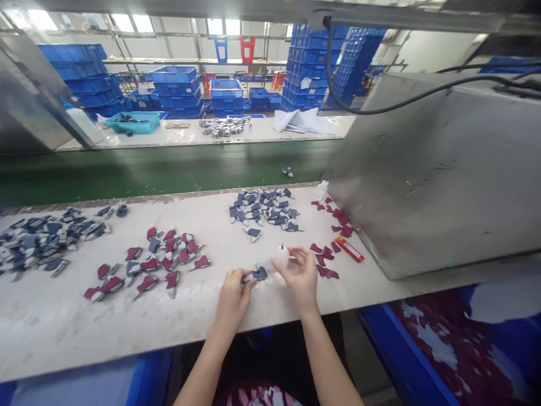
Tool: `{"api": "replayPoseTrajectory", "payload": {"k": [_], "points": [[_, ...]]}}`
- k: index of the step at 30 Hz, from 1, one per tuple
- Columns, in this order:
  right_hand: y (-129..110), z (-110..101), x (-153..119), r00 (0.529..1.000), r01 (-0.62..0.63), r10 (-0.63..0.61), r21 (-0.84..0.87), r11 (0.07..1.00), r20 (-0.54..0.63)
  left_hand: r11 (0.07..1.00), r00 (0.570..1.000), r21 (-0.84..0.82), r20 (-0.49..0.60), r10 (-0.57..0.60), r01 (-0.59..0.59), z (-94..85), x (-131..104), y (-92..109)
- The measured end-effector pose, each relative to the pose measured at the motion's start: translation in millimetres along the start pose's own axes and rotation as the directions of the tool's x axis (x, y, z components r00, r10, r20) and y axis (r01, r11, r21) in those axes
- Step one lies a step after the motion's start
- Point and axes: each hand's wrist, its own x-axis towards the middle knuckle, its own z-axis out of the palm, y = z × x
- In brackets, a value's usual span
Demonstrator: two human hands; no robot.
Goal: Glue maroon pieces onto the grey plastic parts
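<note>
My left hand pinches a small navy-and-grey boot-shaped piece between thumb and fingers, just above the white table. In my right hand is a small round white bottle with a thin dark tip pointing up, close beside that piece. Beyond both hands lies a pile of similar navy-and-grey pieces. A group of maroon-and-grey pieces is spread to the left of my left hand. Flat maroon cutouts lie right of my right hand.
A red-and-yellow packet lies by the metal housing on the right. More navy pieces are heaped at far left. Behind the table runs a green conveyor belt, carrying one piece. Blue bins stand below the front edge.
</note>
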Motion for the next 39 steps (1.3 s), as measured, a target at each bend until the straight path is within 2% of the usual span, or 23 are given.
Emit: {"api": "replayPoseTrajectory", "payload": {"k": [2, 4, 7, 9, 10, 13, 16, 18, 21, 24, 27, 29, 31, 33, 36, 39], "points": [[2, 6, 4, 0.998, -0.034, 0.037, -0.046, 0.998, 0.056, 1.000, 1.000, -0.020, -0.012, -0.015, 0.014, -0.9, 1, 1], [3, 4, 6, 0.991, -0.023, 0.037, -0.113, 0.993, 0.125, 0.998, 0.999, -0.041, -0.012, -0.037, 0.037, -2.4, 2, 3], [4, -23, 5, 0.988, 0.121, -0.081, -0.335, 0.934, 0.131, 0.996, 0.997, -0.060, -0.006, -0.071, 0.071, -5.4, 1, 7], [5, -53, 3, 0.970, 0.241, -0.216, -0.546, 0.803, 0.110, 0.994, 0.996, -0.072, -0.014, -0.089, 0.088, -7.2, 1, 9], [7, -69, 1, 0.955, 0.288, -0.263, -0.635, 0.717, 0.136, 0.992, 0.995, -0.080, -0.018, -0.097, 0.095, -8.0, 1, 10], [13, -111, -8, 0.920, 0.388, -0.252, -0.780, 0.491, 0.299, 0.987, 0.992, -0.112, -0.023, -0.121, 0.118, -9.3, 1, 12], [17, -132, -19, 0.887, 0.462, -0.233, -0.787, 0.409, 0.400, 0.979, 0.991, -0.157, -0.019, -0.136, 0.131, -8.6, 0, 12], [17, -138, -27, 0.849, 0.528, -0.247, -0.738, 0.421, 0.466, 0.964, 0.987, -0.222, -0.027, -0.157, 0.147, -7.2, -1, 11], [17, -143, -37, 0.769, 0.632, -0.291, -0.608, 0.480, 0.569, 0.902, 0.977, -0.389, -0.024, -0.213, 0.188, -4.5, -4, 14], [18, -149, -47, 0.735, 0.664, -0.377, -0.485, 0.570, 0.564, 0.803, 0.965, -0.546, 0.041, -0.258, 0.237, -2.0, -8, 22], [16, -145, -56, 0.766, 0.625, -0.430, -0.399, 0.671, 0.477, 0.732, 0.954, -0.621, 0.094, -0.286, 0.281, 0.7, -12, 30], [11, -133, -62, 0.828, 0.546, -0.415, -0.378, 0.748, 0.377, 0.705, 0.951, -0.648, 0.107, -0.289, 0.287, 3.3, -15, 35], [1, -111, -68, 0.914, 0.395, -0.328, -0.344, 0.852, 0.238, 0.686, 0.953, -0.672, 0.108, -0.284, 0.280, 6.0, -18, 38], [-9, -85, -74, 0.976, 0.204, -0.177, -0.240, 0.949, 0.130, 0.672, 0.953, -0.687, 0.108, -0.283, 0.277, 7.8, -20, 41], [-22, -51, -77, 0.998, -0.019, 0.023, -0.065, 0.998, 0.051, 0.650, 0.950, -0.704, 0.119, -0.289, 0.286, 6.8, -22, 46], [-28, -34, -75, 0.995, -0.098, 0.099, -0.016, 0.995, 0.031, 0.639, 0.945, -0.707, 0.139, -0.297, 0.305, 2.3, -23, 50]]}}
